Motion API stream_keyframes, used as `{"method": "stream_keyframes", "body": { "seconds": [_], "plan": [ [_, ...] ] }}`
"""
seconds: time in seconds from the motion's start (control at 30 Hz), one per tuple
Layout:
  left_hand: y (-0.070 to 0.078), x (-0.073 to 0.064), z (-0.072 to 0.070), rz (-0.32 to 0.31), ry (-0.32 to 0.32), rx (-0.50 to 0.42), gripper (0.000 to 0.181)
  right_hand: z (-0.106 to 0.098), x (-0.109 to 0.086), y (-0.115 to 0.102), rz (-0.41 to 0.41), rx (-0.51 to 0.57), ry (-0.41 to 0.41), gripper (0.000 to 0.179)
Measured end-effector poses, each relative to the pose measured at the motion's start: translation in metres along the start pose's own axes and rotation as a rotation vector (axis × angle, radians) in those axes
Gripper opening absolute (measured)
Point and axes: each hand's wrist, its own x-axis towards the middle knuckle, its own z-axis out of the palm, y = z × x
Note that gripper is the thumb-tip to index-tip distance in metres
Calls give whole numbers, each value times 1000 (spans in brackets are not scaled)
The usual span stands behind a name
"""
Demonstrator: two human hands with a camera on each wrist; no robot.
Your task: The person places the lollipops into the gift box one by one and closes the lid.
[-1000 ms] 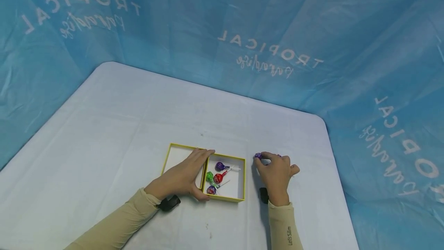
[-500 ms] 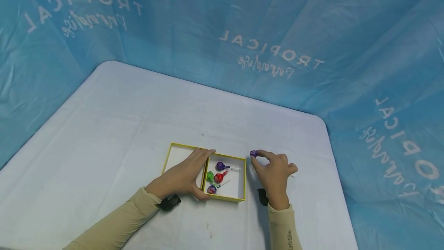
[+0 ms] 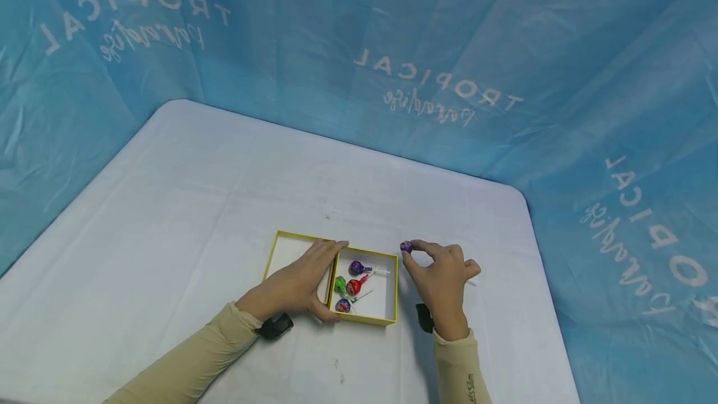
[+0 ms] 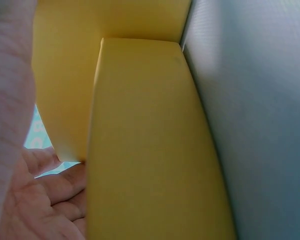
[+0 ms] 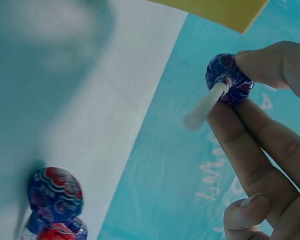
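Note:
My right hand (image 3: 443,279) pinches a purple-wrapped lollipop (image 3: 406,246) by its round head, just right of a yellow-edged box (image 3: 374,321). In the right wrist view, thumb and fingertips hold the lollipop head (image 5: 229,80) with its white stick sticking out. My left hand (image 3: 291,285) grips the box's left side, thumb at the near edge and fingers at the far edge. Inside the box lie a purple lollipop (image 3: 356,268), a red one (image 3: 354,286), a green one (image 3: 340,285) and a blue-and-red one (image 3: 343,306). The left wrist view shows yellow box walls (image 4: 150,140) close up.
A second shallow yellow-edged tray (image 3: 287,249), white inside, adjoins the box on the left, partly under my left hand. More wrapped lollipops (image 5: 55,195) lie on the white table (image 3: 224,186), mostly hidden behind my right hand in the head view. Blue curtains (image 3: 314,48) surround the table.
My right hand has lifted the purple lollipop and moved it slightly left, towards the box. The left hand and the box have stayed in place.

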Motion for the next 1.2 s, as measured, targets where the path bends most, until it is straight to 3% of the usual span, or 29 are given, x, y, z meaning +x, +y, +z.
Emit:
{"method": "stream_keyframes", "body": {
  "seconds": [0.47,0.73,1.2],
  "plan": [
    [-1,0,1,2,5,-1,128,-3,-3,-9,-139,18,43,22],
    [-2,0,1,3,8,3,127,-8,-6,-18,-161,27,17,20],
    [-1,0,1,0,4,-3,128,-1,-20,-38,-330,60,4,23]
  ]
}}
